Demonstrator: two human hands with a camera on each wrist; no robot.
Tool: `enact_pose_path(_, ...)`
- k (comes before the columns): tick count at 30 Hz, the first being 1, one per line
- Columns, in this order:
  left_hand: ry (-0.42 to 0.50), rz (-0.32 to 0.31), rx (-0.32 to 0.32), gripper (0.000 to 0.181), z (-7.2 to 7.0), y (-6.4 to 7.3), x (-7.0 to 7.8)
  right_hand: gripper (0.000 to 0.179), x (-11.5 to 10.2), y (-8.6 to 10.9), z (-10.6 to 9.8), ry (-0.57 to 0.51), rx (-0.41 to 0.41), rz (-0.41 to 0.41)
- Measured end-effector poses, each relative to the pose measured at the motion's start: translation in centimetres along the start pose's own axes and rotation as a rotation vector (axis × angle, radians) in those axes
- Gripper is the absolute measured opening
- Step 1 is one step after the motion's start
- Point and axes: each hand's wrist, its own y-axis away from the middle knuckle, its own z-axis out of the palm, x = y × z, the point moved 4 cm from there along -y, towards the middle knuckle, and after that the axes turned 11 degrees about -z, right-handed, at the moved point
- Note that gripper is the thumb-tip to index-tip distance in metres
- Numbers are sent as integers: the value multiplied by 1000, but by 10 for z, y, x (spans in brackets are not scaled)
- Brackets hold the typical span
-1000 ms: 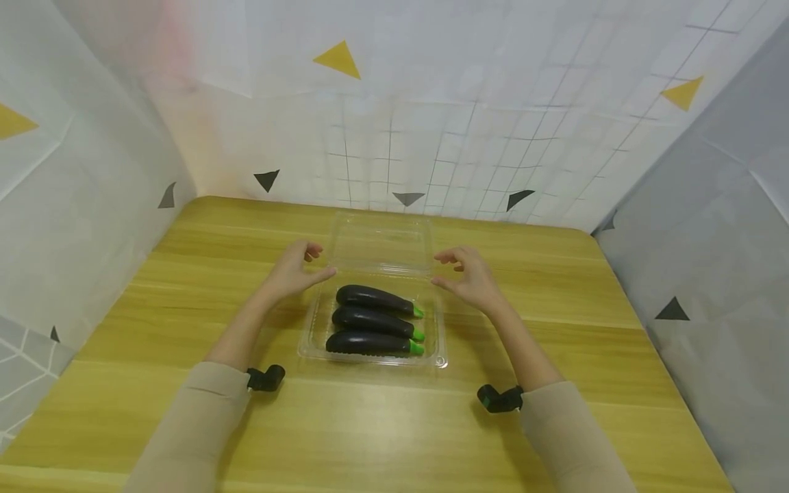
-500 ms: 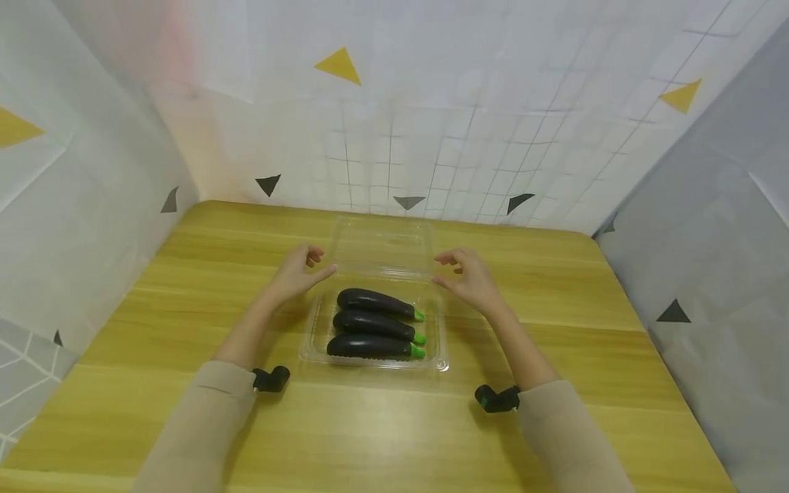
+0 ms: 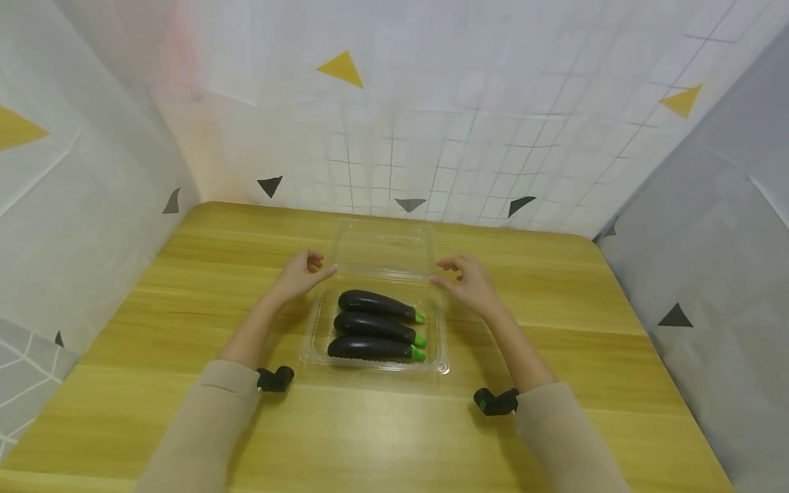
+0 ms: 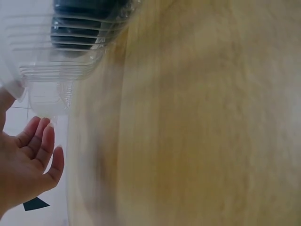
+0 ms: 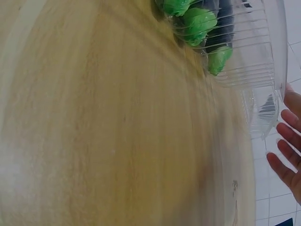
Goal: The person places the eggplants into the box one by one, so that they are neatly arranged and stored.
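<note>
A clear plastic clamshell box (image 3: 313, 346) stands in the middle of the table, its lid (image 3: 383, 244) folded back flat toward the wall. Three dark eggplants with green stem ends lie side by side in its base, the farthest eggplant (image 3: 377, 305) slightly slanted. My left hand (image 3: 298, 277) is at the box's left side near the hinge, thumb tip at the rim and fingers loosely bent apart from it. Mirroring it, my right hand (image 3: 473, 284) has its thumb at the right rim, fingers spread. In the right wrist view, green stem ends (image 5: 200, 23) show through the ribbed wall.
The wood-grain table (image 3: 382, 431) extends around the box on all sides. A pale wall sheet (image 3: 296, 123) with triangles and grid lines rises behind, and sheets flank both sides. Black wrist cameras, such as the left camera (image 3: 276, 378), hang under the forearms.
The head view has shifted slightly, so everything sits a little lower. Both hands keep nearly the same place at the box's sides; box and eggplants stay put.
</note>
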Motion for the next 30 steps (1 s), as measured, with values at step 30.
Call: enact_pose_path(30,286,9,30,47,9,-6,4,45,2,5,8,-150,82,144)
